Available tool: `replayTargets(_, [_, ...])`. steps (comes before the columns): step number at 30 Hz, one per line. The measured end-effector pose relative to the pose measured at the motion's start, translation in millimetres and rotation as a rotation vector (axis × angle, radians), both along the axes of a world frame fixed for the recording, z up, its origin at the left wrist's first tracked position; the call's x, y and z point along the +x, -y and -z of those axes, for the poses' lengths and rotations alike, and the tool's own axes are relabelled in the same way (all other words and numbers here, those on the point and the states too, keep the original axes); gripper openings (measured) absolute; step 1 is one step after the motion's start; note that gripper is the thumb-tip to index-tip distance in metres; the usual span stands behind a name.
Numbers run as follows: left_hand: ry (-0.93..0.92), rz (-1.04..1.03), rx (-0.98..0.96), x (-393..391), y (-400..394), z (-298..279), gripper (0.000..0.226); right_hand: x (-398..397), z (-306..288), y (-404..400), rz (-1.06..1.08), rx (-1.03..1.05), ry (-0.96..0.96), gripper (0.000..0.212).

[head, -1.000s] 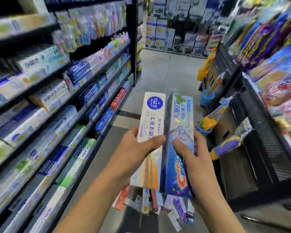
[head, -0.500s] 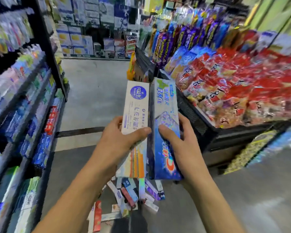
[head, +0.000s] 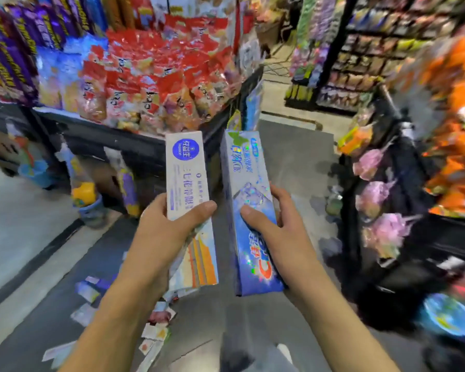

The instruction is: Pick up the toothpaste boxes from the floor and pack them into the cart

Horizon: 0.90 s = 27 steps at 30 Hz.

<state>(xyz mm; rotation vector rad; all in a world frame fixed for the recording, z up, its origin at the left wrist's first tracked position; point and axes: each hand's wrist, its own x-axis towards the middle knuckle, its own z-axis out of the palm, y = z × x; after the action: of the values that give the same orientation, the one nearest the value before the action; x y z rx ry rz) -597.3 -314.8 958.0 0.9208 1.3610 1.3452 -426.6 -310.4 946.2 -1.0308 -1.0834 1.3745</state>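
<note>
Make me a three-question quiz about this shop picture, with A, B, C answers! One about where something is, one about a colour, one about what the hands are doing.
1. Where are the loose toothpaste boxes?
A. On the floor below the arms
B. On a top shelf
C. In a basket

2. What colour is the round logo on the white box?
A. Green
B. Blue
C. Yellow

3. What is the right hand doing?
A. Hanging empty
B. Pointing
C. Gripping the blue box

Answers: 1 A, they lie scattered on the grey floor. 2 B, the circle near its top is blue. 3 C, its thumb and fingers wrap the box, while the left hand holds the white one.
</note>
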Motion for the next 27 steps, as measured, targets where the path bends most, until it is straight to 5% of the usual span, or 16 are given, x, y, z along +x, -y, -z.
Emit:
replayTargets(5, [0.015,0.298,-0.035,115,-19,11,0.031,103,13,24,0.310,-0.055,-0.057,0.047])
replayTargets(17, [0.047,0.907,-0.112,426,-1,27,0.053,368,38,116,0.900,-0.060,-0.026,0.051])
replayTargets(22, [0.003,1.160,-0.105,536,21,35,0.066,442,48,164,1.184,-0.045,-0.061,0.051])
replayTargets(27, [0.010,1.343,-0.039,624,35,47,0.054,498,61,189,1.435,-0.081,-0.093,0.062])
